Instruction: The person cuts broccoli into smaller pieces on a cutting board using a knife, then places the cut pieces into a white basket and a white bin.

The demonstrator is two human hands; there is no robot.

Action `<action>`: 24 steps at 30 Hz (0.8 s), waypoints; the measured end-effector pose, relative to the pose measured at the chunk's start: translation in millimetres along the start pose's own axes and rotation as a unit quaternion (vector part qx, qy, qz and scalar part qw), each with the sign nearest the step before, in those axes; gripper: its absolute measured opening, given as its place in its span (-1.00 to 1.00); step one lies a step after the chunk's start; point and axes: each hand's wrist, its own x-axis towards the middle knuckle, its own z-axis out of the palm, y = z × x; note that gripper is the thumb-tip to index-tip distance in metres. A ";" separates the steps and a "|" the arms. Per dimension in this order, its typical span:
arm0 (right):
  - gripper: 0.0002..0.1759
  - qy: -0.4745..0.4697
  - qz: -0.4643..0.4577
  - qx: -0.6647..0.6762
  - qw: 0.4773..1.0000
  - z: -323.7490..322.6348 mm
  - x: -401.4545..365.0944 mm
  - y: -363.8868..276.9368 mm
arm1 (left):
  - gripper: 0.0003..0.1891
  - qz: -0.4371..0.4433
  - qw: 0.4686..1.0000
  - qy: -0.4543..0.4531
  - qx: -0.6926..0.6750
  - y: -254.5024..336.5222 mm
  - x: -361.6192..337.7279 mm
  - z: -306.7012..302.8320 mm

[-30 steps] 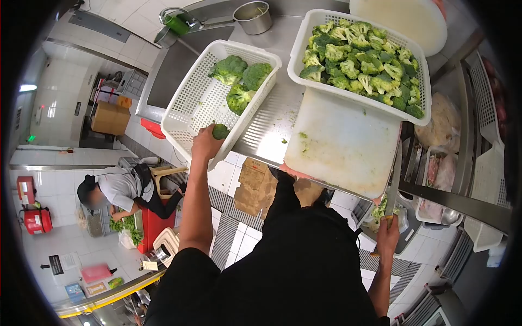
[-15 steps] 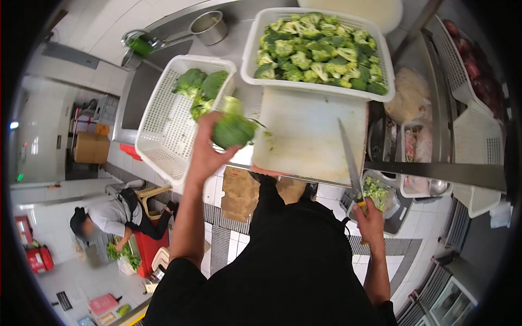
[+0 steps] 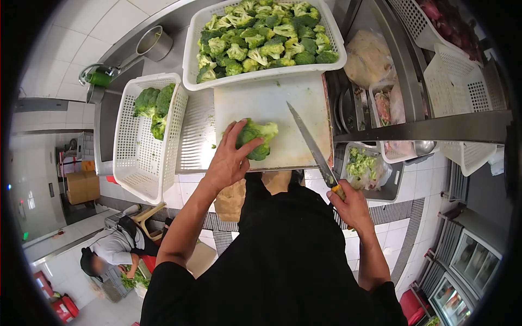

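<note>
On the white cutting board [image 3: 304, 130], a head of broccoli [image 3: 262, 136] lies with its cut stem pointing right. My left hand [image 3: 234, 157] is closed around its left side, fingers over the top and thumb on the near side. A long knife [image 3: 309, 136] with a yellow handle is gripped in my right hand [image 3: 350, 205]; its blade slants up and left over the board, apart from the broccoli. Beyond the board, a white basket [image 3: 190, 60] is heaped with cut florets [image 3: 255, 49]. To the left, another white basket [image 3: 138, 174] holds several whole broccoli heads [image 3: 155, 103].
A steel pot [image 3: 156, 44] stands at the back left. Right of the board are a steel rail [image 3: 424, 126], trays of meat [image 3: 383, 108] and a grey bin [image 3: 389, 190] with green scraps. Another person [image 3: 111, 250] handles leafy greens at the lower left.
My left hand has carried the broccoli from beside the left basket rightward onto the board. The view has shifted, and the knife stays in my right hand.
</note>
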 end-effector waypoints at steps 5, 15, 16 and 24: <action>-0.50 -0.040 -0.002 -0.005 0.999 -2.9 -6.3 -8.3 | -0.23 -0.015 0.996 -0.089 0.000 17.7 14.4 -5.0; -0.52 -0.161 0.050 -0.044 0.985 -20.2 -16.9 -21.8 | -0.06 -0.164 0.981 -0.027 -0.101 27.2 19.6 13.1; -0.54 -0.169 0.042 -0.047 0.984 -20.9 -17.2 -22.4 | -0.07 -0.167 0.981 -0.018 -0.100 28.7 19.1 14.0; -0.62 -0.160 -0.027 -0.129 0.978 -18.0 4.4 -52.4 | -0.14 -0.172 0.977 0.008 -0.125 31.4 17.3 19.3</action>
